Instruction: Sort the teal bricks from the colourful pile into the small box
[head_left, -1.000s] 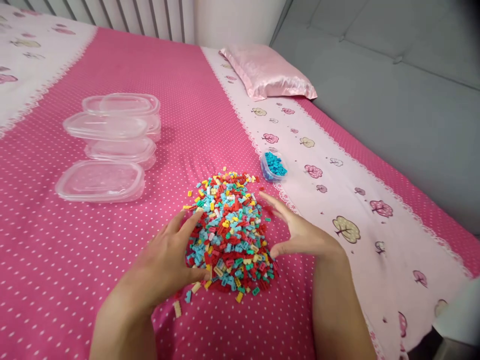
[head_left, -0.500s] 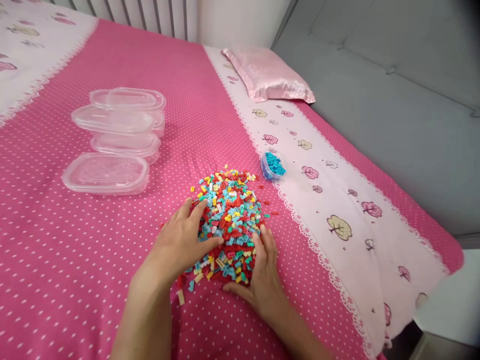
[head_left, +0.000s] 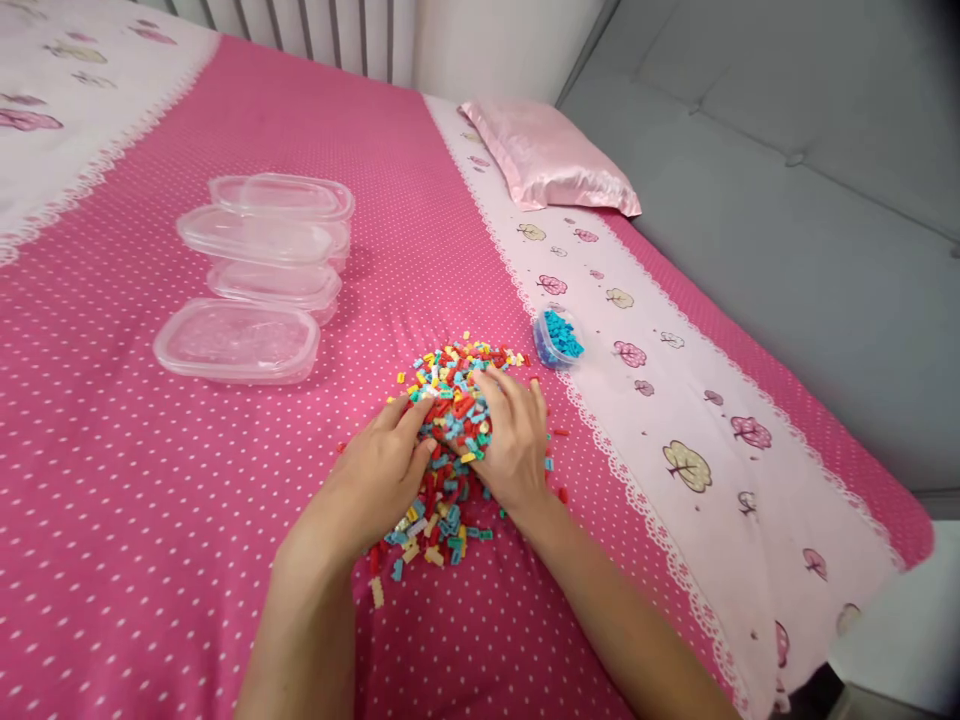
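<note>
A heap of small toy building bricks [head_left: 442,500] in red, light blue, yellow, green and cream lies on the pink dotted bedspread. At the heap's left side, my left hand [head_left: 375,470] presses in with its fingers apart and fingertips among the bricks. My right hand [head_left: 514,445] curves over the right side, fingers spread and reaching to the far part. Bricks lie between its thumb and fingers, and the thumb is partly covered by them. Just beyond the heap, to the right, stands a small clear tub [head_left: 556,340] of blue bricks.
Several clear plastic containers with lids [head_left: 236,340] stand in a row at the left. A pink satin pillow [head_left: 559,165] lies at the far right, beside a grey padded panel [head_left: 787,230]. Loose bricks are scattered around the heap.
My right hand has moved forward from the near right edge onto the heap, pushing bricks away from me. The near part of the heap is now thinner. My left hand stays at the left side.
</note>
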